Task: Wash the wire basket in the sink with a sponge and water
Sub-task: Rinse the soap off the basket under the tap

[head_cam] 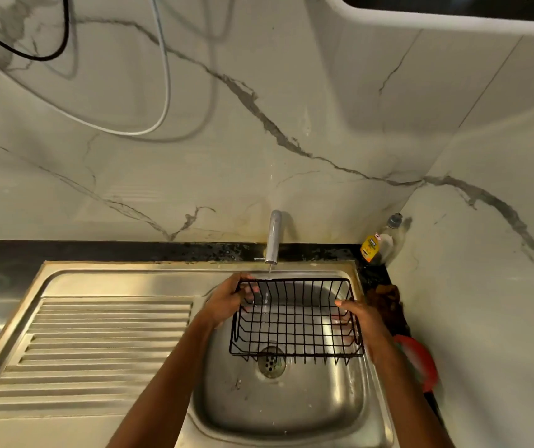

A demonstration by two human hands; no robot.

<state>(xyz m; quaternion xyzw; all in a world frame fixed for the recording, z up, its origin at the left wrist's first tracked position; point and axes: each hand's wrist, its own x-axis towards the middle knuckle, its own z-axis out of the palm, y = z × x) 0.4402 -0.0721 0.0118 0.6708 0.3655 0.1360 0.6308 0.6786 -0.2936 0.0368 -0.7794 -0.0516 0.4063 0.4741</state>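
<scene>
Both hands, left hand [227, 300] and right hand [364, 321], curl fingers around a black wire basket [294, 318] above a steel sink [278, 399] by marble-patterned wall tiles [259, 140].

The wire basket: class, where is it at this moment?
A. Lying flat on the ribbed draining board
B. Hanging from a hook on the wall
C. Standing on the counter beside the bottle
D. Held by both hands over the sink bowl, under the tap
D: the left hand and right hand each grip an end of the wire basket above the sink, below the tap.

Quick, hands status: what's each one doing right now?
Left hand: grips the basket at its left rim.
Right hand: grips the basket's right side.
</scene>
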